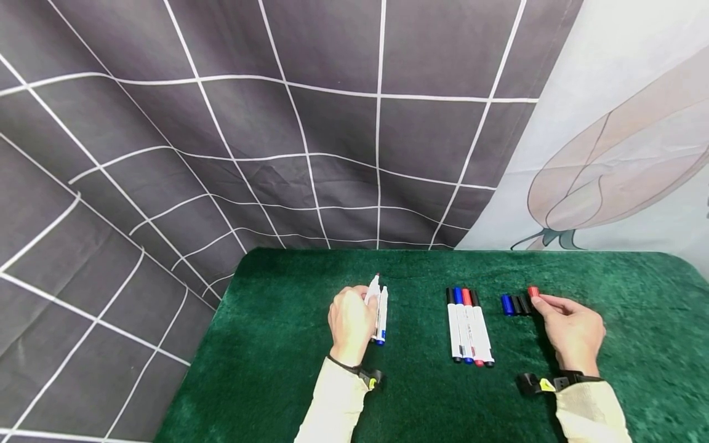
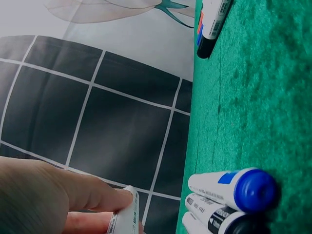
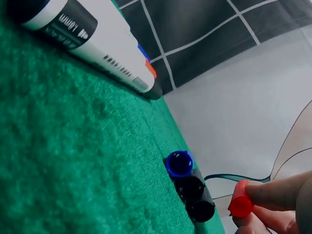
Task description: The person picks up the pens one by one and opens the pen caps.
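Red cap (image 1: 533, 291) pinched in right hand (image 1: 573, 331) fingertips just right of loose blue and black caps (image 1: 515, 304), left hand (image 1: 351, 325) gripping uncapped marker (image 1: 373, 290), capped markers (image 1: 468, 325) between, green cloth (image 1: 277, 344).

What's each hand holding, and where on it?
Left hand grips an uncapped red marker around its barrel. Right hand pinches a red cap at its end.
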The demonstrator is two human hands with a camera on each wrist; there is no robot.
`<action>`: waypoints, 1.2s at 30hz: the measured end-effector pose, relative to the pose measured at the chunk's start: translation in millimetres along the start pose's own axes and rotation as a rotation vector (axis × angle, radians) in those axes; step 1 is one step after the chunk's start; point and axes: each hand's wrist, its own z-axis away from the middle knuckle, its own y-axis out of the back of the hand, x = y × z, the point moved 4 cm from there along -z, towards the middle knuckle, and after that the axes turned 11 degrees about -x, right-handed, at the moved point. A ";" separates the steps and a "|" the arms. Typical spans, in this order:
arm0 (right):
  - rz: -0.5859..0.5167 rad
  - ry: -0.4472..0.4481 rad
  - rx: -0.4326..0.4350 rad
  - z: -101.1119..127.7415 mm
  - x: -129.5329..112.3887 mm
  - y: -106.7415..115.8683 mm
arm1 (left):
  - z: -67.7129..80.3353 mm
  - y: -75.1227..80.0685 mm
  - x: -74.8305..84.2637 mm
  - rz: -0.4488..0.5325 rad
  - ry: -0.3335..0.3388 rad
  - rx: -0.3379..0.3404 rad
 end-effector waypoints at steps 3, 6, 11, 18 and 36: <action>0.028 0.004 -0.006 -1.0 0.7 0.0 | -0.6 0.2 -2.1 0.000 0.009 -0.005; 0.053 0.010 -0.013 -2.2 0.9 0.2 | -0.9 0.3 -3.6 -0.006 0.021 -0.010; 0.084 0.020 -0.014 -3.8 2.0 -0.5 | -1.8 -0.7 -5.2 -0.040 0.040 -0.021; 0.113 0.018 -0.010 -4.0 4.5 0.0 | -3.9 -6.4 -14.0 -0.088 0.079 -0.042; 0.172 0.019 -0.033 -6.1 6.2 -1.8 | -5.6 -17.4 -23.7 -0.082 0.090 -0.074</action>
